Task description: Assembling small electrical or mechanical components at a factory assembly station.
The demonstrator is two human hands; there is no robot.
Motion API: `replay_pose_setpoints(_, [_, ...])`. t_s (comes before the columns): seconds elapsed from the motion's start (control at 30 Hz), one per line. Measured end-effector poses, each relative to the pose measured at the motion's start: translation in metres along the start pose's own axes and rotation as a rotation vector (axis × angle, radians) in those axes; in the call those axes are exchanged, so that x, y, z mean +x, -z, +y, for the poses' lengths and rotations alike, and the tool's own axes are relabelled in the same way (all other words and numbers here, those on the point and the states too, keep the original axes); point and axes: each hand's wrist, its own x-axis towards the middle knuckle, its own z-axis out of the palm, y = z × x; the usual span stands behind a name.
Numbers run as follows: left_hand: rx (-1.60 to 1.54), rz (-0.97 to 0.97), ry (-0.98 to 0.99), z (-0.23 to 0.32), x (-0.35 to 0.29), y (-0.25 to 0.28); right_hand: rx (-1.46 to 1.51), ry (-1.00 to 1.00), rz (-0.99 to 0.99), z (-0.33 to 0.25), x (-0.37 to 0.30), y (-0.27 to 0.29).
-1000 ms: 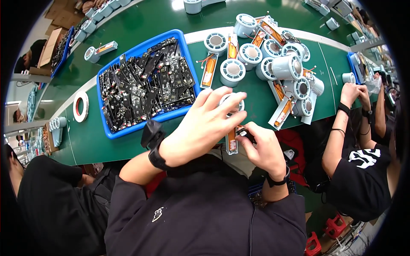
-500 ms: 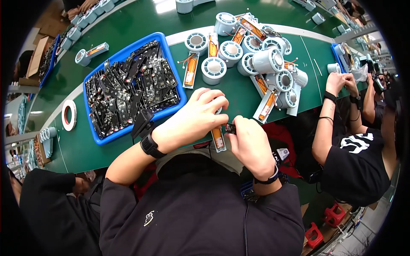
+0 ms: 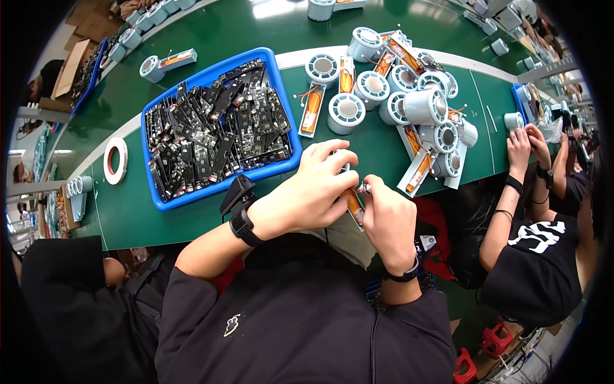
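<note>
My left hand [image 3: 311, 189] is closed over a grey plastic part with an orange strip [image 3: 354, 206], held at the near edge of the green table [image 3: 192, 211]. My right hand [image 3: 388, 217] pinches a small piece at the top end of that same part, its fingertips against my left fingers. Most of the part is hidden under my hands. A black band sits on each of my wrists.
A blue tray [image 3: 185, 83] full of small black circuit boards lies left of my hands. A heap of grey round housings with orange strips [image 3: 409, 96] is piled to the right. A white tape roll [image 3: 115, 160] lies far left. Another person's hands [image 3: 527, 144] work at the right.
My hands have stayed together on the part and drawn slightly nearer to my body. The view has shifted a little, so the tray and heap sit elsewhere in the picture.
</note>
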Motion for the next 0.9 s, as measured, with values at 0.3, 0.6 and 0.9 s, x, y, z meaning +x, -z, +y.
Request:
replay_pose_setpoints(0.3, [-0.096, 0.052, -0.004, -0.005, 0.0, -0.006, 1.017, 0.004, -0.016, 0.033, -0.002, -0.039])
replay_pose_setpoints(0.6, [0.064, 0.153, -0.056, -0.013, 0.0, -0.012, 1.152, -0.052, -0.031, 0.039, 0.003, -0.037])
replay_pose_setpoints(0.9, [0.17, 0.134, -0.178, -0.007, -0.011, -0.016, 0.978, 0.0, 0.094, 0.044, -0.015, -0.055])
